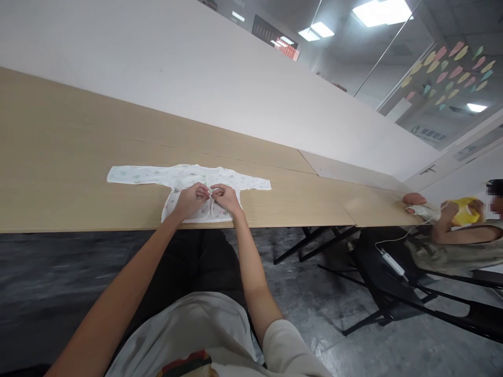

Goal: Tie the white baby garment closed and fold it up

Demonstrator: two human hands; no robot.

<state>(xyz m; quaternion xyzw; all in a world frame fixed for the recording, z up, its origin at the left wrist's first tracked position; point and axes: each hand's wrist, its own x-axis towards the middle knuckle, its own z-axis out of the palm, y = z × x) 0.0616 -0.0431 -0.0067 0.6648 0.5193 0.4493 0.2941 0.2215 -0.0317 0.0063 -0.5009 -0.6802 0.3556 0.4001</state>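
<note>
A small white long-sleeved baby shirt point(183, 180) with a faint print lies flat, its sleeves spread out to both sides. My left hand point(192, 200) rests on the front of the shirt with its fingers curled in a pinch at the middle opening. Close beside it, my right hand point(226, 197) pinches the opposite edge of the same opening. The fingertips of both hands nearly meet there. Whatever fastening lies between them is too small to make out. Below the hands the two front edges part slightly.
The shirt lies near the front edge of a long wooden table point(78, 141), against a white wall point(157, 68). At the far right another person holds a yellow cloth point(466, 211). Near that person are a black folding chair point(377, 267) and a white power strip point(394, 264) with its cord.
</note>
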